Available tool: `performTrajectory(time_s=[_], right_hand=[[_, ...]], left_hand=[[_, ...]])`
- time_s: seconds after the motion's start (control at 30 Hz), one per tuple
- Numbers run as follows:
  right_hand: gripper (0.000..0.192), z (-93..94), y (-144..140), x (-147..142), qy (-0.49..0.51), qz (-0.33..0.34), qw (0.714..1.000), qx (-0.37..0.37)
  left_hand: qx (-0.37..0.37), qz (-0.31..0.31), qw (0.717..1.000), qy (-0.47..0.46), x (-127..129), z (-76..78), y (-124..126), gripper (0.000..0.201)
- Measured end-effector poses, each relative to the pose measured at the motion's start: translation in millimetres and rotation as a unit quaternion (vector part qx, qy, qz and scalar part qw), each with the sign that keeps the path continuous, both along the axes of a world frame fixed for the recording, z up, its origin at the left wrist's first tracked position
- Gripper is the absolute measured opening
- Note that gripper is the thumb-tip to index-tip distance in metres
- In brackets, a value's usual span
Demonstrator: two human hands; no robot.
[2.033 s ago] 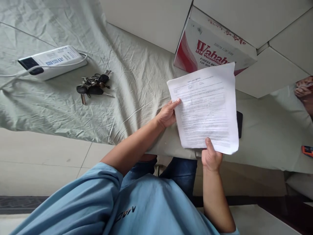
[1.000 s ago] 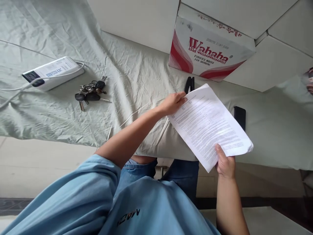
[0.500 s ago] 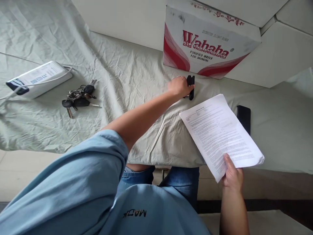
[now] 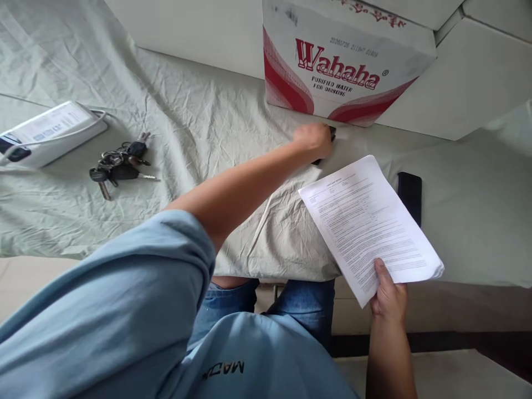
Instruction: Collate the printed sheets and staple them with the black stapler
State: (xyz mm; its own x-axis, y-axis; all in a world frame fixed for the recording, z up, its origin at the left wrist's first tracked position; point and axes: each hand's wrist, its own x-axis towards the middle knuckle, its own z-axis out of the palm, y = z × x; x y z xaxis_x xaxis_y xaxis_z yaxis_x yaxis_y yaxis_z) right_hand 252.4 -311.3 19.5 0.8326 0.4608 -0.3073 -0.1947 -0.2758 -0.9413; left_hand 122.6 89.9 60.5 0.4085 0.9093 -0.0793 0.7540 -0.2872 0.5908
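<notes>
My left hand, slightly blurred, reaches across the cloth to the foot of the carton and is closed over a small black stapler. Most of the stapler is hidden under the hand; only its dark ends show. Close to the cloth's front edge, my right hand grips a stack of printed sheets by its near edge. The thumb lies on top of the print and the other fingers are underneath. The sheets are tilted, with their far corner near the stapler.
A Wahaha water carton stands against the white wall at the back. Right of the sheets lies a black phone. To the left are a bunch of keys and a white box-shaped device with a cable, all on a wrinkled pale green cloth.
My left hand has moved a little right and closed over the stapler, covering most of it. The view has shifted slightly; the right hand keeps its hold on the sheets.
</notes>
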Motion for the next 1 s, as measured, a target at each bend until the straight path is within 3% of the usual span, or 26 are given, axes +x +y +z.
performTrajectory(time_s=[0.1,0.2,0.33,0.47,0.53,0.67,0.9,1.0], right_hand=[[0.097,-0.2,1.5,-1.0,-0.005,0.000,1.000,0.008],[0.092,1.4,4.7,-2.6,0.001,-0.003,1.000,0.010],[0.088,6.6,8.7,-6.2,0.025,-0.012,0.999,0.016],[0.084,10.0,10.9,-8.4,0.025,-0.009,1.000,0.015],[0.083,10.3,11.9,-8.4,0.018,-0.006,1.000,0.014],[0.081,11.4,15.2,-8.2,0.004,-0.005,1.000,0.009],[0.076,16.9,27.0,-10.2,0.003,-0.003,1.000,0.026],[0.073,15.5,32.6,-10.8,0.002,-0.023,0.999,0.037]], left_hand=[[-0.029,0.062,0.997,0.023,-29.0,-2.7,-6.9,0.032],[-0.138,0.052,0.989,-0.020,-51.1,1.7,-24.6,0.032],[-0.226,0.102,0.959,-0.137,-57.2,0.1,-46.3,0.054],[-0.255,0.126,0.935,-0.212,-55.0,-12.4,-53.9,0.064],[-0.228,0.115,0.941,-0.223,-56.2,-19.6,-53.8,0.065],[-0.104,0.133,0.960,-0.223,-60.7,-34.7,-51.6,0.059],[0.021,0.128,0.950,-0.285,-64.0,-59.2,-54.0,0.015],[0.052,0.120,0.943,-0.306,-65.3,-66.4,-53.1,0.016]])
